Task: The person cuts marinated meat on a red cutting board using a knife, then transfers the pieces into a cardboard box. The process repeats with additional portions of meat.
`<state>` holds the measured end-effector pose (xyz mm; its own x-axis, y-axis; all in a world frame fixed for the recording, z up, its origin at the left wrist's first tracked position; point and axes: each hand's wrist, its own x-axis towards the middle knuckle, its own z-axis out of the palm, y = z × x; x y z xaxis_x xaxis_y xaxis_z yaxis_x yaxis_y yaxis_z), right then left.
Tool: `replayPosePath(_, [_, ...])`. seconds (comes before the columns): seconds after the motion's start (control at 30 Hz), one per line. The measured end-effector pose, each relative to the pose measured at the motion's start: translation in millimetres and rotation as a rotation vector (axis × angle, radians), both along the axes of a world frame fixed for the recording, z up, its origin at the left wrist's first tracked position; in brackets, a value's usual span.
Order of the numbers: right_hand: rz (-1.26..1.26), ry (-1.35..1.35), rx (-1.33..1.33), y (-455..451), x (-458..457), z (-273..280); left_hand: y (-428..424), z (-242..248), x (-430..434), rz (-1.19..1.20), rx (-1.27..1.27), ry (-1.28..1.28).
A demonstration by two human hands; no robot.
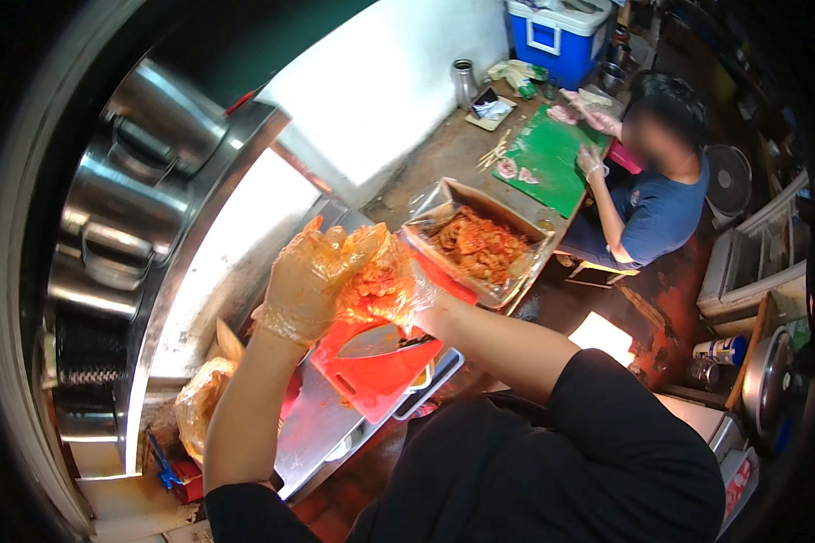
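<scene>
My left hand (305, 285), in a clear plastic glove stained orange, is raised and grips one side of a mass of red-orange marinated food (373, 288), perhaps meat. On its other side is my right hand (424, 295), also gloved and partly hidden by the food. Below them a red cutting board (367, 383) lies on a metal table, with a knife (373, 341) on it, its handle dark. Just beyond my right hand stands a cardboard box (438, 244) lined with clear plastic, holding a heap of similar red-orange food (482, 244).
A co-worker (659, 197) in gloves sits at the far right by a green cutting board (550, 163) with pale meat pieces and skewers (494, 151). Large metal pots (129, 210) line a shelf at left. A plastic bag (204, 400) hangs or sits beside my left forearm.
</scene>
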<state>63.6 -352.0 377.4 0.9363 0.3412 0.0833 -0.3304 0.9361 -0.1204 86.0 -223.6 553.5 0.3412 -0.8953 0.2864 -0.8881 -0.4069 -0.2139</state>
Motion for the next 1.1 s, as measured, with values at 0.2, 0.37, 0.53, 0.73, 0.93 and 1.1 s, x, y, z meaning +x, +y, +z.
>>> replayPosePath(0.2, [-0.118,0.198,-0.025,-142.2,3.6,-19.0,-123.7,-40.4,37.1,-0.108,-0.048,0.069])
replayPosePath(0.37, [-0.242,0.489,0.004,-197.4,0.0,-17.9,-190.2,-71.8,64.4,-0.177,-0.004,0.08])
replayPosePath(0.53, [-0.215,0.524,0.002,-225.2,17.4,-95.4,-211.7,-116.1,81.2,-0.132,0.08,0.116])
replayPosePath(0.73, [-0.005,0.478,-0.154,-232.3,10.7,-142.1,-194.6,-157.7,70.7,0.199,0.08,0.365])
replayPosePath(0.93, [-0.075,0.517,-0.261,-236.4,7.5,-137.0,-201.0,-142.9,74.5,0.565,-0.092,0.622])
replayPosePath(1.1, [-0.09,0.654,-0.561,-242.4,2.5,-132.2,-213.7,-148.6,100.2,0.865,-0.062,0.718])
